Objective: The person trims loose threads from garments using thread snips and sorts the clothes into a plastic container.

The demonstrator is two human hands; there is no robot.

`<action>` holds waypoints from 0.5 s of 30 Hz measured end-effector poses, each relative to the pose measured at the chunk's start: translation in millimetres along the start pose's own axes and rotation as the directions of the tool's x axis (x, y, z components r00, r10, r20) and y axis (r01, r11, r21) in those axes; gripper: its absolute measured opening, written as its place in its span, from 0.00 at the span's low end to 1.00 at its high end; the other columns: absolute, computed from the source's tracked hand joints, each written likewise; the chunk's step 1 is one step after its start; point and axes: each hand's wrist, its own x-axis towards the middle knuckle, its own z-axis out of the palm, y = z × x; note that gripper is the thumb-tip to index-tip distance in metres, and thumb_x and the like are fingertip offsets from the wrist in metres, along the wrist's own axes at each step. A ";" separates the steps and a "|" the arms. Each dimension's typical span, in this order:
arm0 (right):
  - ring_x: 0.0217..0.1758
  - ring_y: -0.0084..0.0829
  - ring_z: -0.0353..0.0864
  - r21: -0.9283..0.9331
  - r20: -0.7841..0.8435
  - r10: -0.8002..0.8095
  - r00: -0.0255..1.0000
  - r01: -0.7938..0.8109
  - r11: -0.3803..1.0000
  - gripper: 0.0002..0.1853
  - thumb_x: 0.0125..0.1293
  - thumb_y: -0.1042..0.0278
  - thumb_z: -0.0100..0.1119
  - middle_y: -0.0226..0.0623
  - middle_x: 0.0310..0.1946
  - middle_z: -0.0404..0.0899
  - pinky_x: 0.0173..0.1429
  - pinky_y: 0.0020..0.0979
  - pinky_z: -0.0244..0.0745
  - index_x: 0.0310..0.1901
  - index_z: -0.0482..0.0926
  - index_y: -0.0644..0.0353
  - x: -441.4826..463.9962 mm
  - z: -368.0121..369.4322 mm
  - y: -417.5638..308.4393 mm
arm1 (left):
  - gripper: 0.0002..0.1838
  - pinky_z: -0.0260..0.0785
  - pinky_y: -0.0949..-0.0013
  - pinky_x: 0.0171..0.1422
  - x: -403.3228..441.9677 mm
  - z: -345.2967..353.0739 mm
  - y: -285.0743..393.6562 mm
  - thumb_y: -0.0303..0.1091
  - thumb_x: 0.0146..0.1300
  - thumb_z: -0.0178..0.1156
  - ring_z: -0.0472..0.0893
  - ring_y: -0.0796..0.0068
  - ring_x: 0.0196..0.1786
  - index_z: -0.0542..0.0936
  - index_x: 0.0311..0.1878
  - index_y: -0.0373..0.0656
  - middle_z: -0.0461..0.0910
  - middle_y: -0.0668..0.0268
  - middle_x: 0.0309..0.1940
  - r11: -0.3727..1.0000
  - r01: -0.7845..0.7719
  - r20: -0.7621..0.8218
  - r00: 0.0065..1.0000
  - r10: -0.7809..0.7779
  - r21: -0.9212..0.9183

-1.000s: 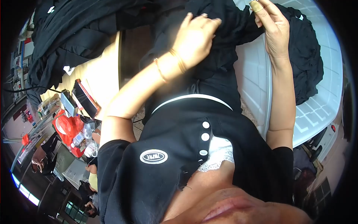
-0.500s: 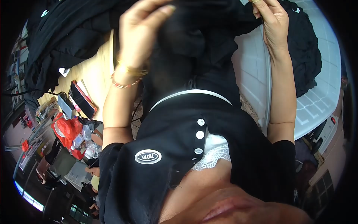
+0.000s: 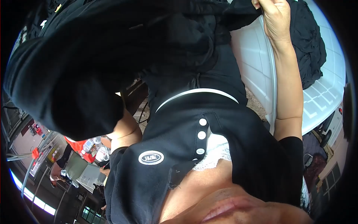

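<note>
A large piece of black cloth (image 3: pixel 74 74) spreads from the upper middle over the left side, blurred at its lower left. Beneath it my left forearm (image 3: pixel 126 130) comes out; the hand itself is hidden by the cloth. At the upper right my right hand (image 3: pixel 275 16) is closed, its fingertips gripping the cloth's far end above the rim of a white plastic tub. Between my hands the cloth runs across my lap. Whether it is a finished garment I cannot tell.
The white tub (image 3: pixel 313 108) at my right holds a heap of black fabric (image 3: pixel 307 48). On the left, a red bag (image 3: pixel 76 145) lies beside clear plastic bottles (image 3: pixel 97 149). Another person (image 3: pixel 57 173) is farther off at the lower left.
My left hand has moved down and left, drawing the black cloth over the wooden table, the phones and my arm. My right hand stays at nearly the same place, gripping the cloth.
</note>
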 end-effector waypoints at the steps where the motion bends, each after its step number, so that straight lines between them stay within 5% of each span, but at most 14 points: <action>1: 0.27 0.13 0.70 -0.010 0.006 0.005 1.000 -0.005 1.000 0.21 0.69 0.64 0.68 0.24 0.32 0.80 0.32 0.17 0.61 0.58 0.83 0.68 0.0 -0.5 -0.8 | 0.19 0.75 0.64 0.66 2.0 1.0 -5.1 0.20 0.68 0.59 0.83 0.62 0.58 0.80 0.62 0.31 0.84 0.51 0.56 0.998 0.063 0.089 0.994 -0.062 -0.011; 4: 0.27 0.12 0.70 -0.002 0.011 0.016 1.000 -0.016 1.000 0.20 0.69 0.64 0.68 0.23 0.32 0.80 0.32 0.17 0.61 0.58 0.83 0.68 -1.1 0.9 -2.6 | 0.18 0.75 0.64 0.66 14.0 2.8 -28.0 0.19 0.68 0.58 0.83 0.61 0.58 0.81 0.61 0.31 0.84 0.51 0.56 0.960 0.276 0.396 0.878 -0.269 0.041; 7: 0.28 0.12 0.70 -0.017 0.018 0.014 1.000 -0.014 1.000 0.20 0.69 0.64 0.68 0.23 0.32 0.80 0.32 0.17 0.61 0.57 0.83 0.68 -0.2 -1.2 -1.0 | 0.17 0.75 0.63 0.65 27.5 12.0 -54.8 0.18 0.69 0.56 0.83 0.60 0.58 0.81 0.60 0.30 0.84 0.51 0.55 0.881 0.397 0.679 0.574 -0.457 0.258; 10: 0.28 0.12 0.70 -0.019 0.025 0.014 1.000 -0.013 1.000 0.20 0.70 0.63 0.67 0.23 0.32 0.80 0.32 0.18 0.61 0.57 0.83 0.67 -0.5 -0.5 -2.7 | 0.17 0.75 0.63 0.64 28.5 25.1 -78.6 0.17 0.70 0.55 0.84 0.59 0.58 0.81 0.60 0.30 0.83 0.51 0.55 0.821 0.360 0.791 0.275 -0.547 0.443; 12: 0.28 0.12 0.70 -0.032 0.025 0.006 1.000 -0.005 0.999 0.19 0.70 0.63 0.67 0.23 0.32 0.80 0.33 0.18 0.61 0.57 0.84 0.67 -1.2 0.5 -3.9 | 0.16 0.75 0.62 0.64 19.5 35.9 -91.2 0.17 0.71 0.54 0.84 0.58 0.58 0.82 0.59 0.30 0.83 0.50 0.55 0.797 0.325 0.764 0.254 -0.593 0.510; 14: 0.28 0.12 0.70 -0.042 0.038 0.006 0.999 -0.005 0.999 0.19 0.70 0.64 0.67 0.23 0.31 0.80 0.33 0.18 0.60 0.57 0.84 0.67 -2.3 0.7 -2.7 | 0.15 0.75 0.64 0.61 5.1 45.2 -101.6 0.17 0.73 0.51 0.84 0.59 0.55 0.83 0.57 0.30 0.84 0.51 0.52 0.778 0.291 0.662 0.411 -0.627 0.557; 15: 0.28 0.13 0.70 -0.043 0.051 0.008 0.999 -0.006 0.999 0.18 0.70 0.64 0.66 0.23 0.31 0.80 0.33 0.18 0.60 0.57 0.84 0.66 -2.3 0.1 -2.3 | 0.15 0.78 0.64 0.54 -3.1 50.5 -109.1 0.17 0.66 0.57 0.86 0.61 0.47 0.87 0.52 0.36 0.86 0.55 0.46 0.771 0.308 0.591 0.506 -0.628 0.557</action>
